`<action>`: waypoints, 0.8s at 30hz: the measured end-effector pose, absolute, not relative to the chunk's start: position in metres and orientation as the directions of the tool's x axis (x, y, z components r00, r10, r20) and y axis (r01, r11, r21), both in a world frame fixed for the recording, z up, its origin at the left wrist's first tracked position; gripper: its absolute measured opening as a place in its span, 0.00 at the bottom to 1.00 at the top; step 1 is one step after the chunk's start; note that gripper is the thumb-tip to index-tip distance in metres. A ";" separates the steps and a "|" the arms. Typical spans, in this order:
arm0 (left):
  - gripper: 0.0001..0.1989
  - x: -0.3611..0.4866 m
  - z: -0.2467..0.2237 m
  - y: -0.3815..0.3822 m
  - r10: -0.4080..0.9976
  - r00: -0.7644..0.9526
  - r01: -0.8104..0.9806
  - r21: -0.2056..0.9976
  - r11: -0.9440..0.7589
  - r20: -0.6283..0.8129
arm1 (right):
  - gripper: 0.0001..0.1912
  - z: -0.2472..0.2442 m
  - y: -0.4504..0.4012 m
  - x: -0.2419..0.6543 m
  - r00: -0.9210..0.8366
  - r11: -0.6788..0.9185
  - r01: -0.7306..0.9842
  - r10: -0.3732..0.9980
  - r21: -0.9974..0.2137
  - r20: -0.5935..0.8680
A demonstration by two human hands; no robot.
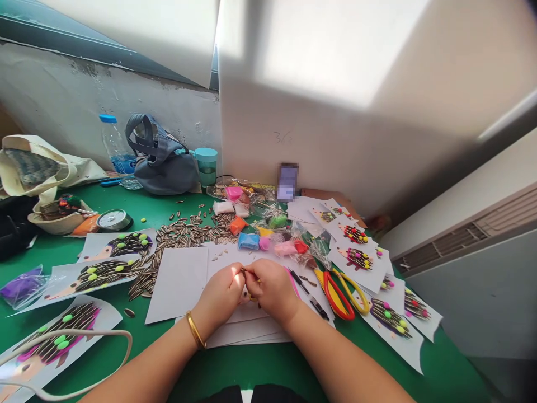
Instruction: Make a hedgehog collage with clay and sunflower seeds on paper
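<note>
My left hand [222, 292] and my right hand [272, 286] meet over the stacked white paper [229, 331], their fingertips pinched together. Between them shows a small dark brown piece [243, 271], too little to name. Both hands are closed on it. Below the fingers a partly hidden picture with peach and yellow bits lies on the paper. Right of my right hand are a black pen [319, 307] and red-and-yellow scissors [339, 294]. Behind the hands lie packets of coloured modelling clay, among them a blue one [249, 241] and an orange one [238, 225].
Sunflower seeds [184, 230] are heaped at the back left. Finished-looking hedgehog cards lie left [62, 333] and right [390, 319]. A white cable [129, 341] crosses the front left. A bottle [115, 145], grey bag [165, 168] and phone [287, 182] stand along the wall.
</note>
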State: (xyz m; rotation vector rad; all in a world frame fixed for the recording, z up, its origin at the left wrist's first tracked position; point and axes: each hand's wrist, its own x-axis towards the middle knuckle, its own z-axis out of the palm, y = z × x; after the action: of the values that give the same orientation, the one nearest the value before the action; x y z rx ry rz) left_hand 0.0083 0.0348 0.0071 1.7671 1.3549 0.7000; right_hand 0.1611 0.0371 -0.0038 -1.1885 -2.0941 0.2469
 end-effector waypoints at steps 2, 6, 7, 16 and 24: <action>0.13 0.007 0.006 0.035 0.959 0.282 0.502 0.851 -0.154 0.007 | 0.09 -0.001 0.036 0.161 -0.301 0.532 0.625 0.839 -0.571 0.452; 0.17 0.006 0.005 0.036 0.956 0.288 0.495 0.844 -0.205 0.063 | 0.09 0.006 0.033 0.162 -0.232 0.467 0.518 0.883 -0.717 0.407; 0.18 0.006 0.004 0.036 0.955 0.290 0.490 0.847 -0.207 0.065 | 0.09 0.007 0.032 0.162 -0.218 0.449 0.501 0.893 -0.739 0.394; 0.19 0.005 0.000 0.039 0.959 0.282 0.430 0.888 -0.162 0.038 | 0.07 0.006 0.032 0.159 -0.117 0.265 0.265 0.963 -0.927 0.241; 0.15 0.006 0.000 0.041 0.969 0.243 0.484 0.859 -0.164 0.048 | 0.05 0.006 0.034 0.156 -0.105 0.011 -0.007 0.994 -1.000 0.012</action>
State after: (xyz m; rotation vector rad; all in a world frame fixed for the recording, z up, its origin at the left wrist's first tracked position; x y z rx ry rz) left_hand 0.0060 0.0413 -0.0003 1.7692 1.3421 0.8202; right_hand 0.1564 0.0341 0.0058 -1.1450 -1.2868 1.2803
